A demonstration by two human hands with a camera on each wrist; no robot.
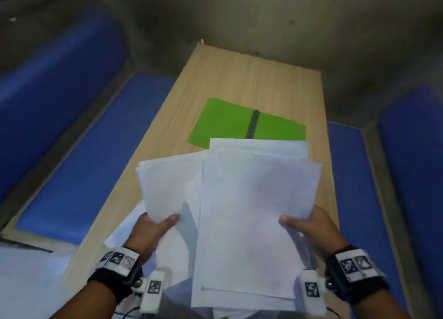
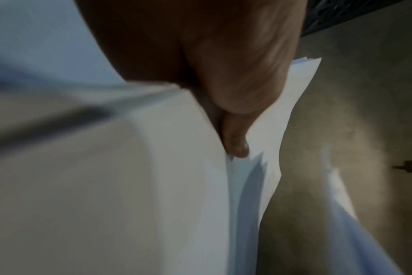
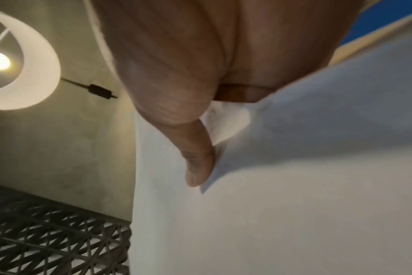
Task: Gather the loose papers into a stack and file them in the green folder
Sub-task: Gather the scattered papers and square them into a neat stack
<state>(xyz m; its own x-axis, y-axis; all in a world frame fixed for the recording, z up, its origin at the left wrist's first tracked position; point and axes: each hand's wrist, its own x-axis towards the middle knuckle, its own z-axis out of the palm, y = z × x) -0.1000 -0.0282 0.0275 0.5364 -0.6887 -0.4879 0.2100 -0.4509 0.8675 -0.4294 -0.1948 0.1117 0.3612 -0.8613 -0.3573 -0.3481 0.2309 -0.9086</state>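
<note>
The bright green flat folder (image 1: 242, 123), lying open on the long pale wood-grain table (image 1: 239, 79) with its dark spine clip running from the centre of the frame toward the top, sits directly above both hands in the head view, so the filing move has to go straight up the frame, along the table's long axis. The left hand (image 1: 153, 232) pinches a splayed batch of loose white paper sheets (image 1: 254, 211) at lower centre-left, thumb on top; the left wrist view shows that thumb (image 2: 235, 143) pressed between sheets. The right hand (image 1: 309, 225) grips the larger, squarer batch at lower centre-right, thumb (image 3: 198, 167) flat on the top sheet. The sheets' long edges run roughly up the frame, though the left batch fans toward the upper left, so squaring is likely still needed. The right hand appears marginally nearer the folder's right leaf. The sheets' top edges overlap the folder's lower edge in the picture. Blue padded benches (image 1: 100, 151) flank the table left and right; nothing lies between papers and folder.
</note>
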